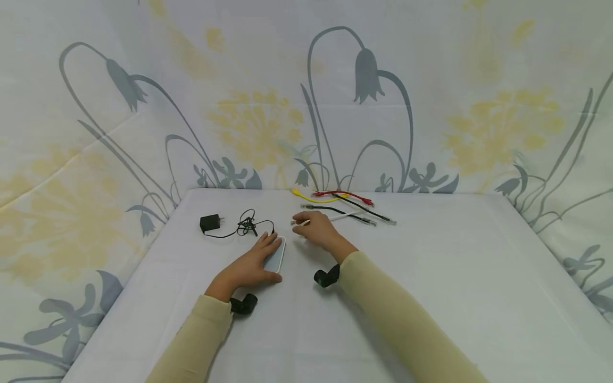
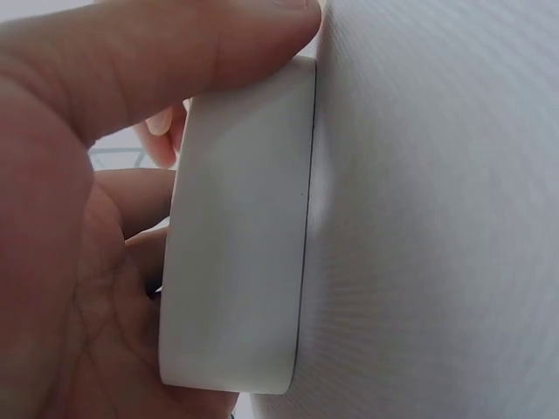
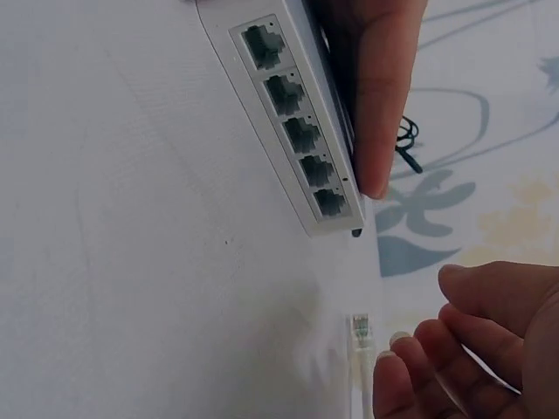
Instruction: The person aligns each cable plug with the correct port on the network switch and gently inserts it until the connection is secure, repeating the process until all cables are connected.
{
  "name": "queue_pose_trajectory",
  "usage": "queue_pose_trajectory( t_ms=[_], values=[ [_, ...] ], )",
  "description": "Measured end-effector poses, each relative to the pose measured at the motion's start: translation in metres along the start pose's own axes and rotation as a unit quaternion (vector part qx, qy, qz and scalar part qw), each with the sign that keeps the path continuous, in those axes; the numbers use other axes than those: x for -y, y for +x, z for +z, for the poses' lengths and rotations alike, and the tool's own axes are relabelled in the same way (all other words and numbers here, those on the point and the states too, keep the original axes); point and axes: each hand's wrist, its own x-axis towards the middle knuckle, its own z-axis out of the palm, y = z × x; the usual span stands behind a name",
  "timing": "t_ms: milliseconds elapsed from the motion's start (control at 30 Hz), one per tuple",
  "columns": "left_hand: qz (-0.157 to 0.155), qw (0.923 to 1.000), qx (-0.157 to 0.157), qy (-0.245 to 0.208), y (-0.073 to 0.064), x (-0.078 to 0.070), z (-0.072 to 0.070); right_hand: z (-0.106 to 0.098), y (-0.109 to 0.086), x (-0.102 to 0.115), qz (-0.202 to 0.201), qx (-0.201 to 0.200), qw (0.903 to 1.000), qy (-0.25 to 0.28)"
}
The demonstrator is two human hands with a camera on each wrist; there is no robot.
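My left hand [image 1: 254, 261] lies over a small white network switch [image 1: 275, 260], thumb at its near end and fingers toward its far end. A row of several dark ports [image 3: 302, 135] lines the switch's side in the right wrist view. Its plain white end [image 2: 236, 236] fills the left wrist view's middle. Just right of the switch, my right hand [image 1: 317, 230] reaches over a white network cable [image 1: 341, 215]. The cable's clear plug [image 3: 361, 328] lies on the cloth beside the right fingertips, with thumb and fingers apart.
A black power adapter [image 1: 210, 222] with a bundled black cord [image 1: 246, 225] sits left of the switch. Behind the right hand lie a yellow cable [image 1: 316, 201], a red cable [image 1: 342, 192] and black cables [image 1: 364, 206]. A flowered cloth hangs behind the white-covered table [image 1: 431, 276].
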Motion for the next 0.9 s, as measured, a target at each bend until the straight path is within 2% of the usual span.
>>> queue_pose_trajectory(
  t_ms=[100, 200, 333, 533, 667, 800, 900],
  values=[
    [0.002, 1.0, -0.001, -0.001, 0.0, 0.0, 0.0, -0.001, 0.004, -0.001, -0.02, -0.017, 0.9988, -0.04],
    [0.001, 1.0, -0.002, -0.002, 0.001, 0.0, 0.001, -0.002, 0.009, -0.002, -0.05, -0.032, 0.9917, -0.114],
    [-0.001, 1.0, -0.002, -0.006, 0.001, 0.0, 0.002, -0.002, 0.015, -0.004, -0.061, -0.038, 0.9733, -0.218],
    [0.001, 0.9999, -0.005, -0.009, 0.0, 0.0, 0.003, -0.001, 0.024, -0.01, -0.041, -0.016, 0.9421, -0.332],
    [0.001, 0.9999, -0.007, -0.008, 0.0, -0.001, 0.002, 0.0, 0.027, -0.016, -0.033, -0.003, 0.928, -0.371],
    [0.001, 1.0, -0.005, -0.008, -0.001, -0.001, 0.001, 0.002, 0.029, -0.021, -0.043, -0.008, 0.9201, -0.389],
    [0.004, 0.9999, -0.004, -0.011, -0.001, -0.002, 0.001, 0.003, 0.029, -0.024, -0.047, -0.016, 0.9181, -0.393]
  ],
)
